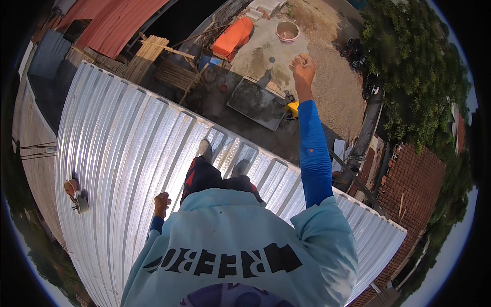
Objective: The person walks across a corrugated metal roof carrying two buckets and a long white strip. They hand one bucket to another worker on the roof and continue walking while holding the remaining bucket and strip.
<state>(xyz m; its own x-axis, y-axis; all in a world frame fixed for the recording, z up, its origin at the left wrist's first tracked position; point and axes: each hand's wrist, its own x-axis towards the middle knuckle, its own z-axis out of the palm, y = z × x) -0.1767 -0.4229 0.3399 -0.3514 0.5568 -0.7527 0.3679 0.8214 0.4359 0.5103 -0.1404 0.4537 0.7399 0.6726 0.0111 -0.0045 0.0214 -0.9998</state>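
Observation:
My right arm, in a blue sleeve, reaches out past the edge of a shiny corrugated metal roof (117, 148). At its end my right hand (303, 69) is closed like a fist, high above the yard. Whatever it may hold is hidden by the fingers. My left hand (161, 203) hangs low beside my left leg, over the metal sheets, with its fingers curled in. I cannot make out anything in it. My shoes (204, 150) rest on the ridged sheets close to the roof's edge.
A brown bucket (71, 187) and a small pale object (81, 204) sit on the roof at left. Below the edge lie a grey slab (255, 105), an orange tarp (232, 38), a pinkish tub (287, 31) and bamboo poles (146, 59). Right are trees (409, 66) and a tiled roof (411, 176).

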